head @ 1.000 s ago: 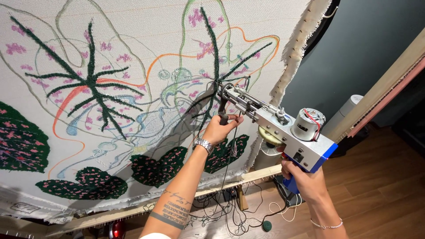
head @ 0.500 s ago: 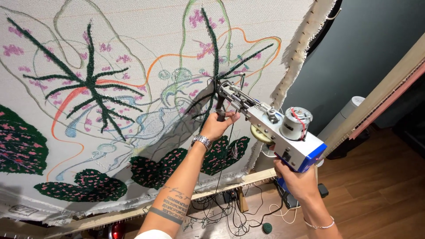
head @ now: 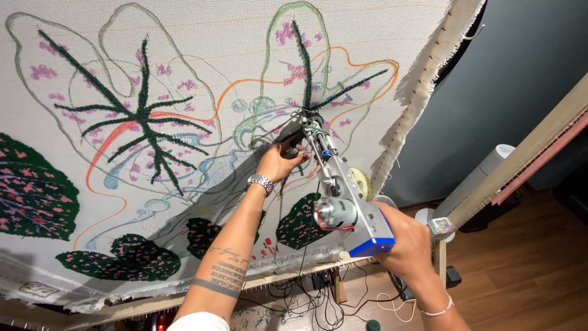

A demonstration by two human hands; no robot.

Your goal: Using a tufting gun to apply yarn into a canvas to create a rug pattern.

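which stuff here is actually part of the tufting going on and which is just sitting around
In use:
tufting gun, gripped by left hand at the front handle and right hand at the rear
stretched cloth with leaf design
wooden frame

Lying about:
tangled cables on the floor
white cylinder

wooden frame (head: 294, 279); stretched tufting cloth (head: 202, 67); floor cables (head: 312, 300)

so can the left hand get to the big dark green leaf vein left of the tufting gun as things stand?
Probably yes. The left hand grips the tufting gun front handle at the cloth; the dark green leaf vein lies on the same open surface, nothing between. It would have to let go first.
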